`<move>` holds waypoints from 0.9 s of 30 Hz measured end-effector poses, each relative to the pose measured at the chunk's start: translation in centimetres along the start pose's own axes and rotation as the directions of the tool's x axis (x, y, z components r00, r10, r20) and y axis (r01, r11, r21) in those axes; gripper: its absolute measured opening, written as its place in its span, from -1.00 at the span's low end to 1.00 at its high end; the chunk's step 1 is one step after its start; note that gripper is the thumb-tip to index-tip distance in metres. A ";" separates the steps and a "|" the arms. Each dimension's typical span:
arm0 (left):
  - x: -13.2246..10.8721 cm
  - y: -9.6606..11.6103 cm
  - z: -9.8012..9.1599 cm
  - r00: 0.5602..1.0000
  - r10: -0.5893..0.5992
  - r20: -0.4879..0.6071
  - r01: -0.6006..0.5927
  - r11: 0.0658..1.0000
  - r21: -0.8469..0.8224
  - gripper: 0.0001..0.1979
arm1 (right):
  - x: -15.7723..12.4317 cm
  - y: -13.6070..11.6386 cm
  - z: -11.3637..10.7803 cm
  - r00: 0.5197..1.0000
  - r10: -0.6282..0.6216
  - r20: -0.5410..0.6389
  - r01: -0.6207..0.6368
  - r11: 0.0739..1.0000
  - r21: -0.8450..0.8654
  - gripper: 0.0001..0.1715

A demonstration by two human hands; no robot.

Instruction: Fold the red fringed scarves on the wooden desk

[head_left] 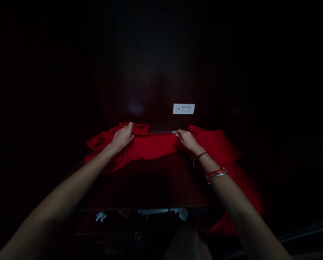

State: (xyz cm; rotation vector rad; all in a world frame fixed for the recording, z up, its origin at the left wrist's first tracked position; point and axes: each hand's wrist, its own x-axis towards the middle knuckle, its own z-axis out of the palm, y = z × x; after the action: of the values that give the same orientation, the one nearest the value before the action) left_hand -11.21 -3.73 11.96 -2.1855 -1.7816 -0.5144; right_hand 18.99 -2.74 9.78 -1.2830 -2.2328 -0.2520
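Observation:
A long red cloth (156, 146) is stretched between my two hands above a dark, shiny tabletop. My left hand (123, 137) pinches its upper edge, thumb pointing up, with a bunched part of the cloth lying to the left and behind it. On the other side my right hand (187, 140) is closed on the same edge, fingertips pressed together. From there the cloth spreads to the right and hangs down past the table's side. Bracelets circle my right wrist.
A white socket plate (183, 109) is fixed on the dark wall behind. Below the table's front edge (142, 208) there is a lower shelf with a crumpled white piece (101, 216) and other pale items. My knee shows at the bottom. Most surroundings are too dark to make out.

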 end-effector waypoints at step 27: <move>1.9 -13.3 -9.2 0.965 -0.078 -0.251 0.172 0.910 0.377 -0.64 | -1.1 0.9 0.4 0.983 0.072 -0.169 -0.074 0.997 -0.003 -0.76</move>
State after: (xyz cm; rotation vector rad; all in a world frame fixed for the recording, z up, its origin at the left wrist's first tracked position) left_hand -24.83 -3.20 20.89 -1.6738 -1.7292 -0.3747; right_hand 20.04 -2.97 8.78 -1.2953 -2.0399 -0.3312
